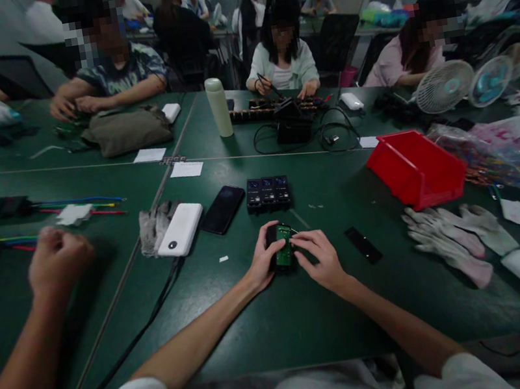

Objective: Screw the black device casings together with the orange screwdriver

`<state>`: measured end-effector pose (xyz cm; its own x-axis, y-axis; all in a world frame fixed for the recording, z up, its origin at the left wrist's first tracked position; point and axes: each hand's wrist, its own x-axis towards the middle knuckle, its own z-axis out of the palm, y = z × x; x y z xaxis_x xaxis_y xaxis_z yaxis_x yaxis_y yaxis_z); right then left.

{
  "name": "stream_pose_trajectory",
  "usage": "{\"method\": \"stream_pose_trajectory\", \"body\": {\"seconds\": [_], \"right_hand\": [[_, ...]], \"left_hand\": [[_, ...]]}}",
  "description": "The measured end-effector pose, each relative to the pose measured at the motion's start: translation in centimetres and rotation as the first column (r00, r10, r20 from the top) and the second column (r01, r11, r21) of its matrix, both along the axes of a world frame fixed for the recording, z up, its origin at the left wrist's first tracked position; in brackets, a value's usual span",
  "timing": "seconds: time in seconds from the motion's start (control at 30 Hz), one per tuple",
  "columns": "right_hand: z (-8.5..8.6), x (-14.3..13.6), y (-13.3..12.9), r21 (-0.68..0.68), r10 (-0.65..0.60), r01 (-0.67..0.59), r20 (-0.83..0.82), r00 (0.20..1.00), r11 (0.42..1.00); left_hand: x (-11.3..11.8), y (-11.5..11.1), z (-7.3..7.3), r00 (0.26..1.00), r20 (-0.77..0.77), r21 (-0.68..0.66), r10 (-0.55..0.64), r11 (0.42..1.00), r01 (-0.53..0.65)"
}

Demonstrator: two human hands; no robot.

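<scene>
A small black casing with a bare green circuit board (pixel 283 248) is held just above the table in the middle of the view. My left hand (pixel 263 261) grips it from the left, its thumb lying over the board. At the board's right edge, the bent fingers of my right hand (pixel 322 260) come together; what they pinch is too small to make out. Behind my hands sits a black block of three alike units (pixel 268 194). A flat black plate (pixel 363 245) lies right of my right hand.
Left of the block lie a dark phone (pixel 223 209) and a white power bank (pixel 181 229) with a cable. To the right are a red bin (pixel 416 168) and work gloves (pixel 447 240). A co-worker's fist (pixel 59 259) is at the left; others sit across the table.
</scene>
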<state>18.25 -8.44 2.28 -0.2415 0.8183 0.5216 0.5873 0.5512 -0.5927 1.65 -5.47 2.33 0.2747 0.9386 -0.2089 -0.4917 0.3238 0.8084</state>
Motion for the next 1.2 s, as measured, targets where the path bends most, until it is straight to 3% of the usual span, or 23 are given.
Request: {"method": "stream_pose_trajectory", "body": {"seconds": [0.47,0.67,1.2], "right_hand": [[-0.7,-1.0,-0.1,0.005,0.021,-0.021,0.046,0.999,1.0],[-0.5,-0.9,0.3,-0.02,0.065,-0.064,0.036,0.997,0.998],[-1.4,-0.6,0.9,-0.124,-0.002,-0.011,-0.106,0.994,0.992]], "left_hand": [[0.6,0.4,-0.2,0.993,-0.078,0.127,0.094,0.988,-0.084],[0.5,0.4,-0.3,0.987,-0.127,0.146,0.096,0.986,-0.077],[0.3,0.7,-1.0,0.983,-0.179,0.202,0.042,0.979,-0.005]]}}
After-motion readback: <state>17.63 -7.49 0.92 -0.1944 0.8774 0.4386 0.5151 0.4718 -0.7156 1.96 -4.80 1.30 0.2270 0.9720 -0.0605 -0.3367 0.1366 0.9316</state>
